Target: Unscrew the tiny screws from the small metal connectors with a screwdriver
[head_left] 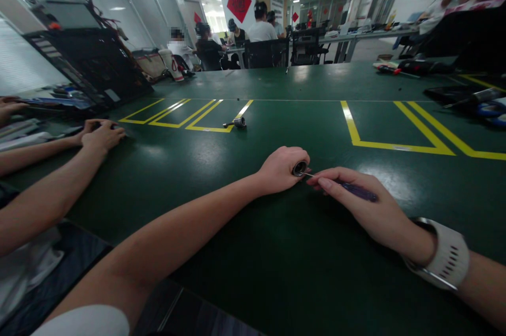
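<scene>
My left hand (282, 169) is closed around a small round metal part (299, 168), its dark hollow end turned toward my right hand. A screwdriver with a dark purple handle (359, 191) is in my right hand (366, 204), gripped between thumb and fingers. Its thin shaft reaches into the mouth of the metal part; how deep the tip goes is hidden. Farther off on the green table (253, 251), a second metal piece (238, 123) with a wide round end and a narrow stem lies on its side by a yellow tape line.
At the left, a co-worker's hands (101, 134) rest on the table. Behind them leans a large black panel (90, 51). Tools with blue handles (492, 109) lie at the far right edge, and red-and-black tools (415, 67) lie at the back right. Yellow tape marks several boxes.
</scene>
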The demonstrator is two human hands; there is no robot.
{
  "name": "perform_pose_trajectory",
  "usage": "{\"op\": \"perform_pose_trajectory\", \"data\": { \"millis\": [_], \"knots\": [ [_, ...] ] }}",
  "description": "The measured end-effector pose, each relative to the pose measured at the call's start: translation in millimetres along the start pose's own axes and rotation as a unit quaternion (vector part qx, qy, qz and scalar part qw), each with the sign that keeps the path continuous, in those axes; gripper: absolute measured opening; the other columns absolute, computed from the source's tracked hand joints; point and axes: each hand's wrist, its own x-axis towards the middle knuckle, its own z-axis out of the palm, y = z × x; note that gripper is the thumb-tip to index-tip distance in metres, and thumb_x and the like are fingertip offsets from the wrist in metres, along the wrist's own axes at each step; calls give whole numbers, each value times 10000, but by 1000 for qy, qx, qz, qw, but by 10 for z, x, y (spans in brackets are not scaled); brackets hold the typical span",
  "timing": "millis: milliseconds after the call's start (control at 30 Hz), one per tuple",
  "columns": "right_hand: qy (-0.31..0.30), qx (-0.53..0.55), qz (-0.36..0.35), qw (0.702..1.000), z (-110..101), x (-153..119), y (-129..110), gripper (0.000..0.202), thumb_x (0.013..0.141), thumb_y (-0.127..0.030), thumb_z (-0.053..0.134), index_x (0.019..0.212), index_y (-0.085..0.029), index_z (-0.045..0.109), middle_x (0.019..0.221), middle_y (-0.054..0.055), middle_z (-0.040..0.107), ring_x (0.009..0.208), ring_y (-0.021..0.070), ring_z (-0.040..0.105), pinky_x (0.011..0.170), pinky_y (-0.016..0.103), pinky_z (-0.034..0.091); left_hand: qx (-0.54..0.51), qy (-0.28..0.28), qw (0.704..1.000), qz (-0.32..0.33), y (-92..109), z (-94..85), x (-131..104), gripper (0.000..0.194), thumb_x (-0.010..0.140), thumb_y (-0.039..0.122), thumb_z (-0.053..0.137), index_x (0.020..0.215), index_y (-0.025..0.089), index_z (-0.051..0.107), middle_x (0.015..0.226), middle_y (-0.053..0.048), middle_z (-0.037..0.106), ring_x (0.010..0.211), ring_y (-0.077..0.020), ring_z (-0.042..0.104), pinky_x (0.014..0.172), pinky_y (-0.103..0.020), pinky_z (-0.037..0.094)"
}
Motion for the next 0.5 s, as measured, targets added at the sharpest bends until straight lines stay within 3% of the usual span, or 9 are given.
{"op": "perform_pose_trajectory", "data": {
  "millis": [100, 333, 400, 500],
  "knots": [
    [20, -10, -21, 1000, 13, -11, -6, 193, 852, -364, 527, 952, -274, 665, 889, 9, 684, 861, 187, 635, 734, 323, 511, 1, 4, 1000, -1, -13, 9, 0, 101, 798, 236, 534, 734, 162, 511, 712, 8, 570, 636, -106, 508, 635, -243, 365],
    [67, -114, -174, 976, 61, -61, -28, 186, 843, -231, 532, 989, -281, 635, 945, 23, 665, 876, 202, 614, 771, 366, 489, 20, -14, 1000, 5, -24, 26, 5, 84, 797, 237, 522, 760, 163, 515, 736, -3, 578, 675, -123, 525, 642, -252, 366],
    [65, -127, -176, 974, 63, -61, -34, 175, 838, -230, 535, 973, -275, 637, 920, 23, 670, 852, 202, 616, 752, 363, 490, 26, -24, 999, 6, -16, 23, 6, 84, 803, 236, 509, 760, 164, 515, 740, -6, 581, 685, -127, 530, 651, -255, 366],
    [50, -100, -119, 987, 45, -44, -30, 144, 839, -284, 537, 902, -257, 664, 851, 19, 679, 803, 194, 626, 719, 343, 495, 26, -40, 999, 11, -3, 10, 7, 83, 809, 227, 493, 759, 164, 513, 741, -8, 583, 708, -132, 539, 674, -261, 369]
  ]
}}
